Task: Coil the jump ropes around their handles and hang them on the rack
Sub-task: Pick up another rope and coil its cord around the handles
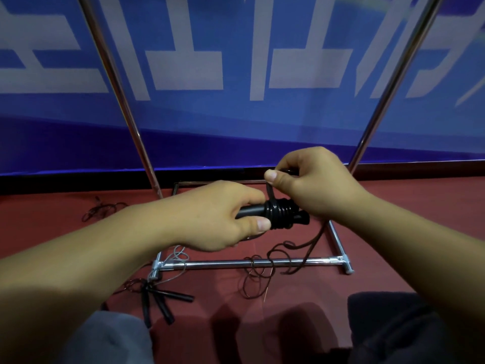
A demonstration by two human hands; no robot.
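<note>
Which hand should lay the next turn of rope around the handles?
Right. The right hand already pinches the rope just above the coil, while the left hand grips the handles.

Blue banner (236, 122) with pale lettering above a red floor (52, 211).

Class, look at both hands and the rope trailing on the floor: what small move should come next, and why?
Probably one more turn: the right hand, pinching the cord, should carry it round the black handles beside the existing coils while the left hand grips the handles. Only a few wraps are on, and much slack rope lies on the red floor over the rack's base bar.
</note>
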